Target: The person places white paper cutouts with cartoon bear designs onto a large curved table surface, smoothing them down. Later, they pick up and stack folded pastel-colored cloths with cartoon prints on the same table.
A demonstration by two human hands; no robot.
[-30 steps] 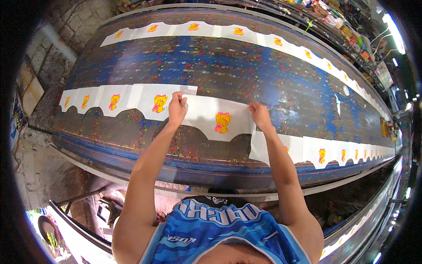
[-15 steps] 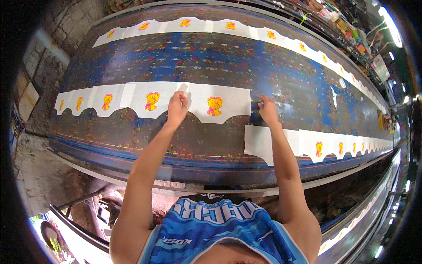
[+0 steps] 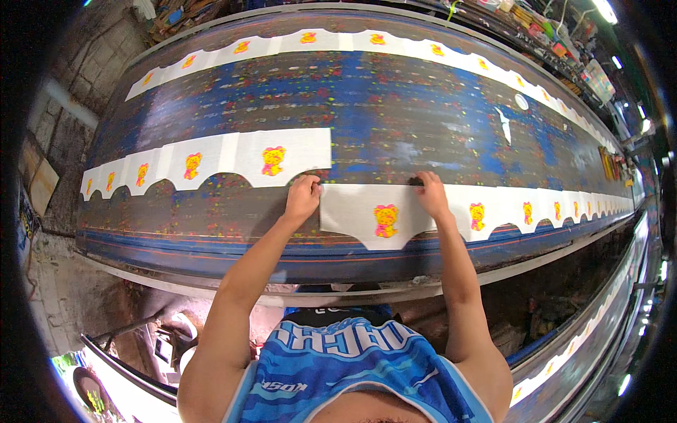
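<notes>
A white cloth piece (image 3: 352, 210) with scalloped lower corners and a printed yellow-and-pink bear lies flat at the table's near side. My left hand (image 3: 303, 197) is at its upper left corner, fingers closed in a pinch there. Along the top edge, farther right, my right hand (image 3: 431, 195) has its fingers curled down at the cloth, the fingertips partly hidden. Left of my left hand, a second row ends in a similar bear-printed piece (image 3: 307, 144), which neither hand holds.
The long dark table (image 3: 395, 99) is speckled with paint. A far row of printed pieces (image 3: 308, 42) runs along its back edge, and the near row (image 3: 477, 211) continues right. A white round object (image 3: 521, 102) and a white scrap (image 3: 504, 125) lie at right.
Both hands have come from the left-hand row down to the near row's end piece. My view has shifted right along the table. The cloth pieces appear unmoved on it.
</notes>
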